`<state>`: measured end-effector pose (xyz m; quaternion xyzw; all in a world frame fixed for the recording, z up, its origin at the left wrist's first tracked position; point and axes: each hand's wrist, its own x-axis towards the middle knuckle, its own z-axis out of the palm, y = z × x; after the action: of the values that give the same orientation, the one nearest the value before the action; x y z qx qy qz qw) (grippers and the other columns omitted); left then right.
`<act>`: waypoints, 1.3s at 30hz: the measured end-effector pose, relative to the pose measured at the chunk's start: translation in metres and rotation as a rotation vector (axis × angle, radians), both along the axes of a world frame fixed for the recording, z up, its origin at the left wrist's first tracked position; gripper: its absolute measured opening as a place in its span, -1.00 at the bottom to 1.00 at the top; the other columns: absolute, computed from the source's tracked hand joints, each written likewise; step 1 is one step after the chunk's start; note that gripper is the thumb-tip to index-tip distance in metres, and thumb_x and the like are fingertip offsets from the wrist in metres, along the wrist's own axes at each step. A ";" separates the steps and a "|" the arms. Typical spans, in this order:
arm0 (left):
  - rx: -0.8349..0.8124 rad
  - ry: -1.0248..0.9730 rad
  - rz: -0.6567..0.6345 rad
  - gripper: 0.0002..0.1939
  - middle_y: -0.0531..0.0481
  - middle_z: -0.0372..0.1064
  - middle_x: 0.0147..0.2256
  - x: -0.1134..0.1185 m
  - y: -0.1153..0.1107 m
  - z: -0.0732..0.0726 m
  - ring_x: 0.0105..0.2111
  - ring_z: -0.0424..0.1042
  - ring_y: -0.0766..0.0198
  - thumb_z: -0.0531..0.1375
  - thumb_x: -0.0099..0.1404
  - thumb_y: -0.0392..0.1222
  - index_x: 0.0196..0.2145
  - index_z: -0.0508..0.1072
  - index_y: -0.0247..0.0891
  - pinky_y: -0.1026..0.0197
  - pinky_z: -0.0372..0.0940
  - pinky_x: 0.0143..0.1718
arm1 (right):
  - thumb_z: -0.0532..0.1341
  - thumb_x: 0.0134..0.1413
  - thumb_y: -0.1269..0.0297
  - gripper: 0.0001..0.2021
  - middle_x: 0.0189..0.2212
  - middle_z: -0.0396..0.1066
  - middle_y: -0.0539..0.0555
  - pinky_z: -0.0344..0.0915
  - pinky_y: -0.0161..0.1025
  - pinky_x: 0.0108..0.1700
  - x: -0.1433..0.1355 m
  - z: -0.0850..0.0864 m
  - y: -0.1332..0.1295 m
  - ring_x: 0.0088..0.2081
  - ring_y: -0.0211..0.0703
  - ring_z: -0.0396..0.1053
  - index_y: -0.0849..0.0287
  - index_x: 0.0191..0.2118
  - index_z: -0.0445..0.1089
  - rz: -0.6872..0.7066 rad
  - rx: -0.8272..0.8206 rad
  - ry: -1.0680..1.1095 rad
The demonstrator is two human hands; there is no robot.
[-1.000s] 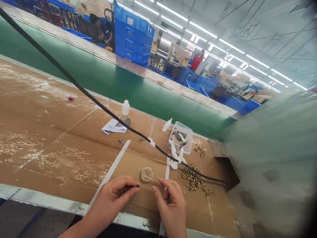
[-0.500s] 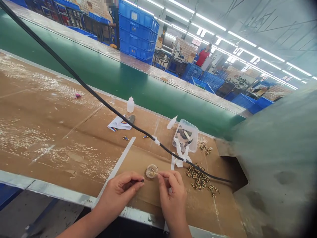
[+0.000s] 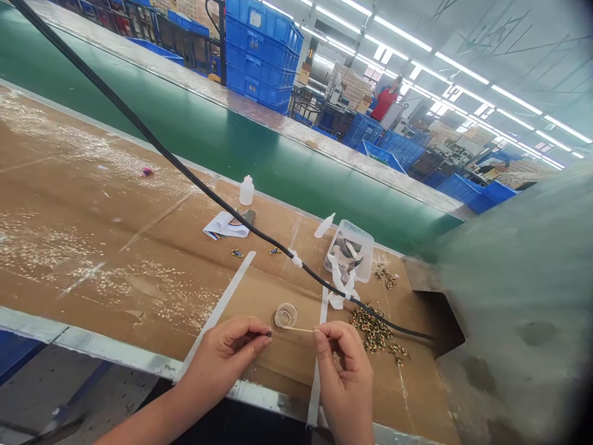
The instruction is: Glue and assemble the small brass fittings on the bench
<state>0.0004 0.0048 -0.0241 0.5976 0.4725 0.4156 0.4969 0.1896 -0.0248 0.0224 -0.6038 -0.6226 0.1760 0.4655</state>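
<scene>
Between thumb and index finger, my left hand (image 3: 231,349) pinches a small dark part (image 3: 269,334); its details are too small to tell. My right hand (image 3: 343,364) grips the end of a thin pale stick (image 3: 299,329), which points left towards the small clear round cup (image 3: 285,316). The cup stands on the cardboard, beyond and between my hands. To the right of my right hand lies a pile of small black and yellow parts (image 3: 370,327).
A black cable (image 3: 185,176) crosses above the cardboard-covered table (image 3: 152,321). Farther back are a white bottle (image 3: 246,190), a small squeeze bottle (image 3: 324,226), a cloth (image 3: 227,225) and a clear bin (image 3: 365,259). A grey metal housing (image 3: 519,309) stands right; a person in red (image 3: 384,102) is far off.
My right hand has moved right, drawing the stick away from over the cup to the cup's near right side. My left hand stays almost in place. The view has shifted slightly.
</scene>
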 end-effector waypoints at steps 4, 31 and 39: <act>-0.009 -0.029 0.009 -0.91 0.01 0.49 -0.38 0.000 0.000 0.002 -0.36 0.46 0.27 0.22 0.21 -0.20 -0.33 0.53 -0.21 0.32 0.34 -0.30 | 0.13 0.23 0.35 -0.88 -0.42 0.31 -0.02 0.20 -0.34 -0.34 -0.008 0.006 -0.004 -0.39 -0.25 0.29 0.12 -0.34 0.35 0.064 0.010 -0.016; 0.107 0.078 -0.135 -0.87 0.06 0.49 -0.35 -0.005 0.001 0.010 -0.33 0.45 0.30 0.14 0.30 -0.23 -0.30 0.50 -0.17 0.36 0.30 -0.28 | 0.08 0.25 0.37 -0.86 -0.36 0.31 0.03 0.24 -0.32 -0.34 -0.013 0.012 -0.002 -0.35 -0.22 0.31 0.13 -0.32 0.34 0.097 -0.040 -0.140; 0.103 0.089 -0.136 -0.87 0.04 0.49 -0.34 -0.004 0.002 0.010 -0.31 0.45 0.27 0.14 0.31 -0.22 -0.30 0.50 -0.17 0.33 0.30 -0.25 | 0.08 0.25 0.39 -0.87 -0.38 0.29 0.02 0.22 -0.29 -0.31 -0.010 0.014 0.000 -0.33 -0.21 0.29 0.14 -0.32 0.34 0.174 -0.045 -0.140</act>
<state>-0.0039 0.0064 -0.0136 0.6710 0.4306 0.3774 0.4711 0.1799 -0.0247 0.0360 -0.5688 -0.6995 0.1870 0.3901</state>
